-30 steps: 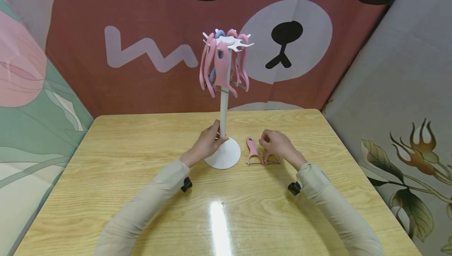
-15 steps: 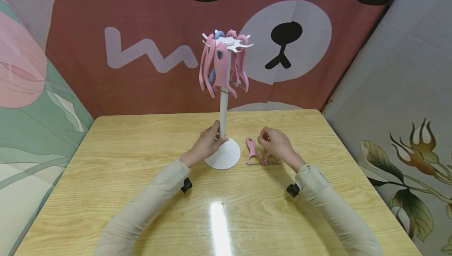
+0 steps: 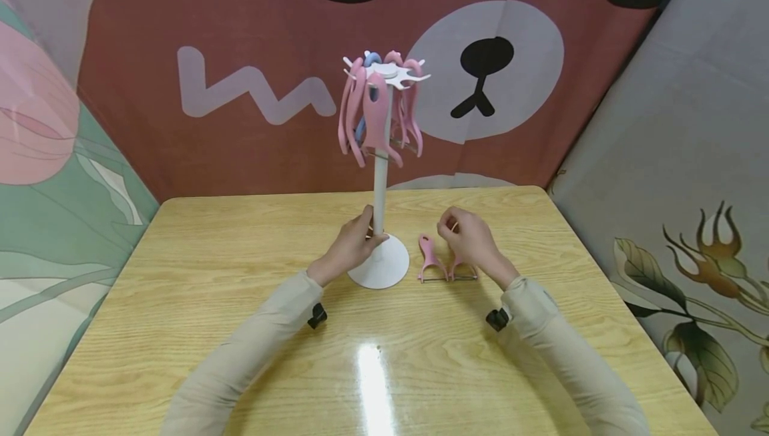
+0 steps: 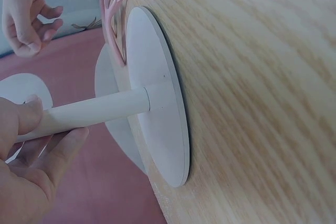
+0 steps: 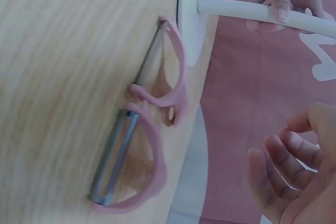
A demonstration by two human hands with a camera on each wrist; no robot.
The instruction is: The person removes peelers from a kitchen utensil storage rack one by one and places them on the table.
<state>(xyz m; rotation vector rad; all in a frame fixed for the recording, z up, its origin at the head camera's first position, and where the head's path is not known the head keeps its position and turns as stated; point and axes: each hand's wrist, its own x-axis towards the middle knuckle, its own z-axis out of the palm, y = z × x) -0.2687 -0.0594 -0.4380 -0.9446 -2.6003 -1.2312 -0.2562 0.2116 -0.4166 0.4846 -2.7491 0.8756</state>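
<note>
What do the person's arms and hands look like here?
Long, plain beige sleeves, the left sleeve and right sleeve matching, reach the wrists. A small black device shows at each cuff's inner side. The left hand and right hand wear no gloves.

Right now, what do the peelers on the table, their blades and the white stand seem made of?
Peelers: likely plastic, smooth pink, one evenly coloured curved form. Blades: metal, probably steel, from their grey sheen. Stand: smooth, matte, evenly coloured; plastic or painted metal, the look leaves open.

Downward head view, 2 wrist close-ups, 1 common stand (image 3: 380, 189)
</note>
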